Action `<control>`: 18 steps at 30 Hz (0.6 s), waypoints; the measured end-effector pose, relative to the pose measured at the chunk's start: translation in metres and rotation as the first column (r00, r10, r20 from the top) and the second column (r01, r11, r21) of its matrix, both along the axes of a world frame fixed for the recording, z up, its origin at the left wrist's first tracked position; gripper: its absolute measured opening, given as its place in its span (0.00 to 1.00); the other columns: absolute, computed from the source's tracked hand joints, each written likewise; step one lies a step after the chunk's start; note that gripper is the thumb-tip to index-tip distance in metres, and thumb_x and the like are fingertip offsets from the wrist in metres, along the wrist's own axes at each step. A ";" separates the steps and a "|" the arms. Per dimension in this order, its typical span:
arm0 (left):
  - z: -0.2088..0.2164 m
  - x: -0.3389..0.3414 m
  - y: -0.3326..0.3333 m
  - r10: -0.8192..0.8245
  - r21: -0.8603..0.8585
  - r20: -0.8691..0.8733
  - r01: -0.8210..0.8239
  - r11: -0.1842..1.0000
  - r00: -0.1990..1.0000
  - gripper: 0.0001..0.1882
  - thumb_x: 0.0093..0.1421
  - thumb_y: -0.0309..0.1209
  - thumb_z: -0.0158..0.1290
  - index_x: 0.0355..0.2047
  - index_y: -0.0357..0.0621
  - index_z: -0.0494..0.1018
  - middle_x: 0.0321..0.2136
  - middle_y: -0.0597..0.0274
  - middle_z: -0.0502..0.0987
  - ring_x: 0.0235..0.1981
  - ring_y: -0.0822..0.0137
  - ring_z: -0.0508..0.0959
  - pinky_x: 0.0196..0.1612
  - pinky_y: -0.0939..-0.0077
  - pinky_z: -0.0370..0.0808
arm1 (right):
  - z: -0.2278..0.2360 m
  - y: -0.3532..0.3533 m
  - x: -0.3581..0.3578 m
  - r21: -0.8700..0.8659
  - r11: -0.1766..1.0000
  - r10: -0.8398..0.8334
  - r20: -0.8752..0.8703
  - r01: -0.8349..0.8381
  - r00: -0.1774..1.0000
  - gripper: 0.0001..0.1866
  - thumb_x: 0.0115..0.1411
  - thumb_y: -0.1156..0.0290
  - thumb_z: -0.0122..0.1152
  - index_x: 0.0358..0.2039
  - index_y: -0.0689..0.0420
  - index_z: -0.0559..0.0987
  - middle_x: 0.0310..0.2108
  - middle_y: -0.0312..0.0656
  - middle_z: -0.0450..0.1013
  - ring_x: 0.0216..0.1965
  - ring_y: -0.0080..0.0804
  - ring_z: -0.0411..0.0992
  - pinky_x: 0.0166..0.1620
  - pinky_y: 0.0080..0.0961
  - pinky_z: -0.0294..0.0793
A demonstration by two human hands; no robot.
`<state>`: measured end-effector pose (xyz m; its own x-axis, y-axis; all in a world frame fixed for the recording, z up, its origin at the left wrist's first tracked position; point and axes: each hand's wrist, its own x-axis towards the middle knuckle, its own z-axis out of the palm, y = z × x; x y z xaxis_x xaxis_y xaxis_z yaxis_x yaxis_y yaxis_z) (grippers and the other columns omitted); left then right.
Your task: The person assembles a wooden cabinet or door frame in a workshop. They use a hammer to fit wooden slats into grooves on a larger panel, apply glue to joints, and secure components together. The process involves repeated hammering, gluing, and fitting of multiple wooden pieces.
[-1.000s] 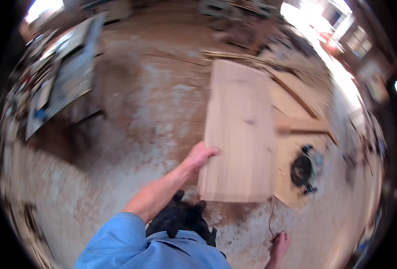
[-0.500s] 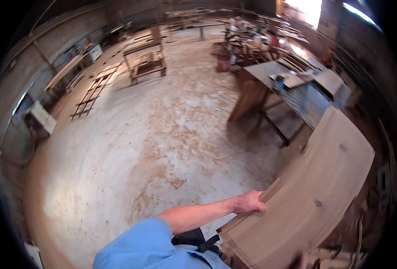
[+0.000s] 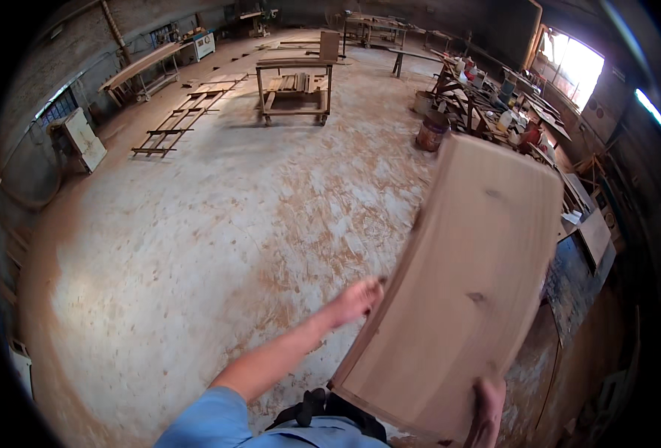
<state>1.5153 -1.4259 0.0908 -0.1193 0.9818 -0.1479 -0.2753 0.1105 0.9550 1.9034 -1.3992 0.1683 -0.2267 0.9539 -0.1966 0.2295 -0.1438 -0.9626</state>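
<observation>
A large wooden panel [image 3: 465, 291], light brown with two dark knots, is held up in front of me and slants away to the far right. My left hand [image 3: 356, 299] is at the panel's left edge, somewhat blurred, its fingers curled at the edge and their tips hidden. Low on the opposite edge, my right hand [image 3: 488, 399] grips the wood, thumb side showing and the other fingers out of sight beneath.
Right of the panel stands a worktable [image 3: 573, 280] with boards on it. Beyond the panel are a bucket [image 3: 432, 131] and a cluttered heap of wood and containers [image 3: 494, 112]. A wheeled rack [image 3: 294, 93] stands farther off, with a ladder-like frame [image 3: 177, 123] on the floor to its left.
My view has swung right, and the panel now stands more upright in it, farther left. My right hand has come into clear sight on its edge. The left hand has shifted up and left.
</observation>
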 end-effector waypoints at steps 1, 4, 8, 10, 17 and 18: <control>0.024 -0.024 0.015 0.087 -0.032 -0.020 -0.087 0.996 0.996 0.25 0.66 0.44 0.47 0.57 0.41 0.63 0.38 0.63 0.74 0.40 0.72 0.74 0.41 0.75 0.73 | -0.001 0.019 -0.018 -0.011 0.998 0.056 0.039 -0.056 0.998 0.13 0.55 0.73 0.51 0.41 0.60 0.74 0.34 0.37 0.70 0.34 0.24 0.68 0.34 0.23 0.68; 0.054 -0.114 0.071 0.282 -0.066 -0.040 -0.284 0.957 0.959 0.28 0.67 0.42 0.46 0.61 0.39 0.57 0.44 0.55 0.75 0.45 0.66 0.75 0.44 0.73 0.74 | -0.005 0.075 -0.089 -0.007 0.994 0.112 0.053 -0.111 0.992 0.04 0.59 0.74 0.51 0.30 0.57 0.74 0.29 0.36 0.68 0.30 0.25 0.67 0.32 0.26 0.68; 0.057 -0.221 0.133 0.414 -0.008 0.048 -0.415 0.910 0.909 0.29 0.66 0.38 0.47 0.63 0.37 0.54 0.43 0.57 0.74 0.43 0.67 0.75 0.43 0.72 0.74 | -0.019 0.160 -0.179 0.101 0.905 0.367 0.304 -0.413 0.879 0.08 0.55 0.76 0.54 0.20 0.56 0.71 0.21 0.35 0.65 0.25 0.29 0.66 0.28 0.29 0.66; 0.062 -0.271 0.163 0.446 0.010 0.066 -0.448 0.894 0.892 0.29 0.66 0.36 0.47 0.63 0.37 0.53 0.42 0.58 0.74 0.41 0.67 0.75 0.42 0.72 0.74 | -0.026 0.200 -0.226 0.173 0.880 0.408 0.205 -0.443 0.890 0.07 0.54 0.76 0.55 0.19 0.56 0.71 0.20 0.36 0.65 0.23 0.30 0.65 0.28 0.29 0.66; 0.069 -0.425 0.254 0.513 -0.063 -0.014 -0.512 0.856 0.859 0.24 0.66 0.36 0.48 0.58 0.40 0.60 0.38 0.63 0.75 0.37 0.72 0.75 0.38 0.75 0.73 | -0.010 0.321 -0.380 0.081 0.838 0.517 0.204 -0.540 0.832 0.07 0.56 0.74 0.57 0.21 0.55 0.73 0.23 0.36 0.67 0.24 0.27 0.66 0.28 0.27 0.67; 0.063 -0.444 0.266 0.519 -0.074 -0.012 -0.519 0.852 0.854 0.22 0.66 0.36 0.48 0.56 0.40 0.62 0.37 0.65 0.76 0.36 0.72 0.76 0.37 0.76 0.73 | -0.007 0.335 -0.401 0.039 0.834 0.524 0.254 -0.550 0.813 0.06 0.56 0.74 0.57 0.22 0.54 0.74 0.24 0.36 0.68 0.25 0.27 0.67 0.28 0.28 0.68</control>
<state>1.0714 -1.1602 0.1541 -0.6069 0.7639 -0.2193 -0.3201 0.0176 0.9472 1.5028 -1.0644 0.1617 -0.6718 0.7104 -0.2099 0.4495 0.1657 -0.8778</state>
